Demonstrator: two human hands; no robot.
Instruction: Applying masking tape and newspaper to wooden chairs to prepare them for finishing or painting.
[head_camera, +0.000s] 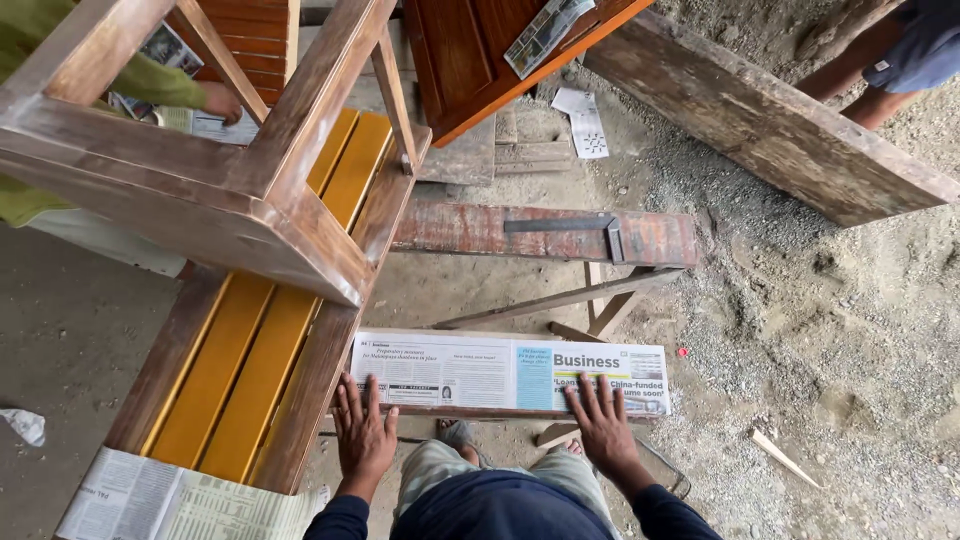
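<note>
A metal try square (575, 228) lies on a worn reddish plank (470, 228); a rough grey beam (770, 125) slants across the gravel ground (830, 330); an orange-brown panelled door (470, 50) leans at the top; a wood sliver (782, 457) lies on the gravel; a crumpled white scrap (24, 424) rests at far left.

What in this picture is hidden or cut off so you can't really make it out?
Head view, the only one:
- The board under the folded newspaper: covered by the paper and by the left hand and right hand.
- Another person's hand: partly behind the wooden frame.
- A person at the top right: cut off by the edge.
- The door panel: cut off at the top.
</note>
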